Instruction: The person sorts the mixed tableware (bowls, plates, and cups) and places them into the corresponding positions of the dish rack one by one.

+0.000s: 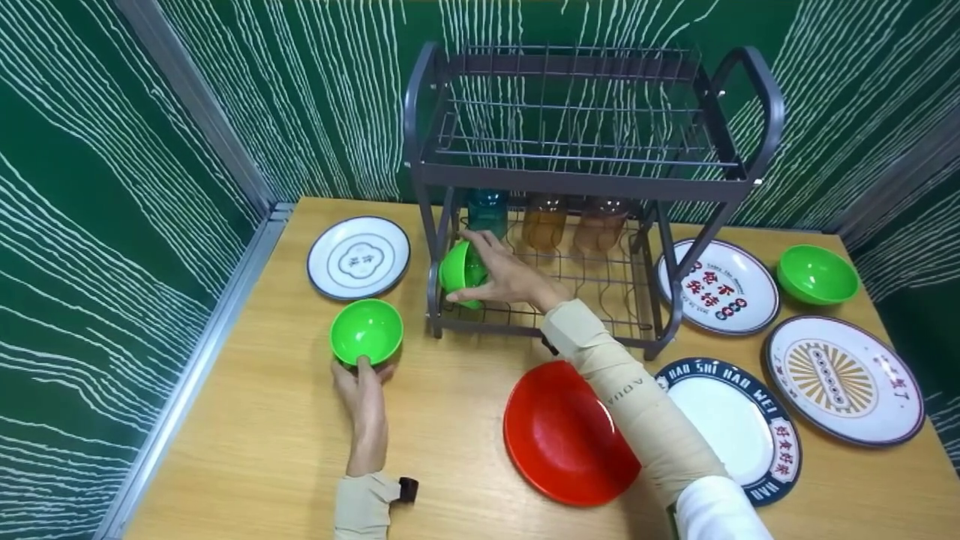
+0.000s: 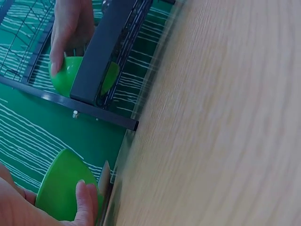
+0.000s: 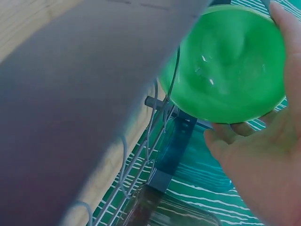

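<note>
My left hand (image 1: 364, 386) grips a green bowl (image 1: 366, 328) by its near rim, over the table left of the dark dish rack (image 1: 585, 177). In the left wrist view the same bowl (image 2: 63, 190) stands tilted, with fingers along its outside. Reaching into the rack's lower tier, my right hand (image 1: 504, 271) holds another green bowl (image 1: 453, 268) at the left end, turned on its side. The right wrist view looks into this bowl (image 3: 230, 66), with fingers and thumb at its rim. A rack bar hides part of it in the left wrist view.
Tinted cups, one teal (image 1: 487, 214) and one amber (image 1: 544, 223), stand at the lower tier's back. A white plate (image 1: 358, 289) lies left of the rack. Beneath my right arm is a red plate (image 1: 562, 442). Patterned plates (image 1: 844, 379) and a green bowl (image 1: 817, 274) sit right.
</note>
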The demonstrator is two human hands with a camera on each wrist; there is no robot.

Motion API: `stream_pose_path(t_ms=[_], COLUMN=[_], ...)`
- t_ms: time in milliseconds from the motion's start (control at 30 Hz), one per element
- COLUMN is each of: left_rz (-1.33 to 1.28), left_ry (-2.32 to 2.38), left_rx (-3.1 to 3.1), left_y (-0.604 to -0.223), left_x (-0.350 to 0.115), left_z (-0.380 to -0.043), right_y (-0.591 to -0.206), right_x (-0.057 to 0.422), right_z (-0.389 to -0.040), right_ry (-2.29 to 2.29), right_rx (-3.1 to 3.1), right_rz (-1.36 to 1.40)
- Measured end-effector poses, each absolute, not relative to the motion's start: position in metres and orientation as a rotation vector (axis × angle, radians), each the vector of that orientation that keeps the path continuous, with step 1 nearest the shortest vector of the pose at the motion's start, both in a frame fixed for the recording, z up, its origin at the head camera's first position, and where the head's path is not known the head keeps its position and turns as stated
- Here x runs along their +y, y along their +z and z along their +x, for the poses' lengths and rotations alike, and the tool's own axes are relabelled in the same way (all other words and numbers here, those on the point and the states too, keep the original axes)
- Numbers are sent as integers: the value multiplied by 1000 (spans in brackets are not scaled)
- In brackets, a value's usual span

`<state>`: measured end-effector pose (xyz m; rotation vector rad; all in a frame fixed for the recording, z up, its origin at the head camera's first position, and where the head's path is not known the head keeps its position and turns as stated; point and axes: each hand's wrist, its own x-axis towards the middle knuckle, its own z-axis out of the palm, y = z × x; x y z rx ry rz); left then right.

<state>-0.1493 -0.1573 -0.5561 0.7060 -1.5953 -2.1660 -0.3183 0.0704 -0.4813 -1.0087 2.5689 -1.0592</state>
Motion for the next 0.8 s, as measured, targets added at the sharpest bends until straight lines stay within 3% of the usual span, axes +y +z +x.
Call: stream_pose_path(t_ms=[800], left_rz=[544], left_ry=[-2129], left_rx=[-1486], left_y=[-547], left_x=[-148], left_z=[-149], right_y=[-473], right_x=[89], right_z=[-302], right_ry=[-1091], right_rx=[2497], right_rz=[-851])
